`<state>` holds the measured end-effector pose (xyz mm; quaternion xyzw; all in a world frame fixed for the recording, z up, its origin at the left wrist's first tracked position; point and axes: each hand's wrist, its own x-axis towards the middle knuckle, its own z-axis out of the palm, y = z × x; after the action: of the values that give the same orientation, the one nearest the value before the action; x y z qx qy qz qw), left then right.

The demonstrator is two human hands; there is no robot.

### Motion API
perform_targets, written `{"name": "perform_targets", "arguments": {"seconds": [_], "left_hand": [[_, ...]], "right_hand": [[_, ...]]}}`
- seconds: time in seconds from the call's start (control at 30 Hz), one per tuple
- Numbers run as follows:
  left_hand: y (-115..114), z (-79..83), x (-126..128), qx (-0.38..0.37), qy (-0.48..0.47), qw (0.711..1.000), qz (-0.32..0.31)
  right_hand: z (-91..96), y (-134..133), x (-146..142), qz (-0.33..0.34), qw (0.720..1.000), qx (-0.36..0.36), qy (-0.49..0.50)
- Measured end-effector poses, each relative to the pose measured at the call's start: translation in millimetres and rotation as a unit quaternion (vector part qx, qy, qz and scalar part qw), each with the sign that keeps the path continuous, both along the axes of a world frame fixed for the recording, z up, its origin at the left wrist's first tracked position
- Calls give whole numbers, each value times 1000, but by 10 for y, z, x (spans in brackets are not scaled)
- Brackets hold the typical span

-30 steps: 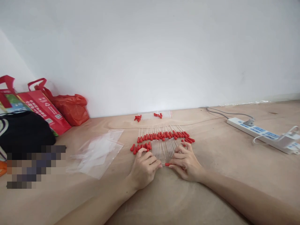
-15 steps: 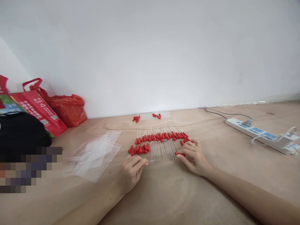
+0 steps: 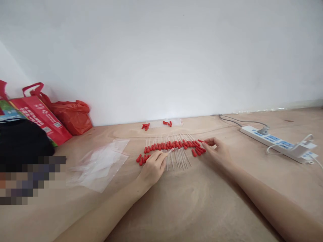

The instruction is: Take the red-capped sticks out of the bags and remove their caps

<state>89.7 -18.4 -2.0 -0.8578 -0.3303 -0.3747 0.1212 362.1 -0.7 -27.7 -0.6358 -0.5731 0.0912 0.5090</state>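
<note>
Head view: by the red-capped clear dropper row (image 3: 174, 146), our left hand (image 3: 152, 167) pinches a thin clear tube (image 3: 170, 151), our right hand (image 3: 217, 152) a red rubber cap (image 3: 201, 140); we should align them squarely.

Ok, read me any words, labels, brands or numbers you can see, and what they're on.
Red bag: white print and square codes, too small and blurred to read.
Power strip: no marking I can read.
No legible text anywhere.
</note>
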Motion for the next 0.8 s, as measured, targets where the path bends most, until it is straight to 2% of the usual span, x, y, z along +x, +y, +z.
{"name": "perform_targets", "arguments": {"seconds": [0.13,0.27,0.43,0.8], "left_hand": [[40,41,210,-16,16,1000,-6],[62,-21,309,-28,63,998,0],[69,-75,330,-51,76,996,9],[15,-102,327,-99,52,993,-40]], "right_hand": [[9,-9,1,30,998,-11,-51],[24,-16,-54,58,988,0,-142],[32,-15,-97,77,976,5,-203],[13,-14,-96,83,967,20,-241]]}}
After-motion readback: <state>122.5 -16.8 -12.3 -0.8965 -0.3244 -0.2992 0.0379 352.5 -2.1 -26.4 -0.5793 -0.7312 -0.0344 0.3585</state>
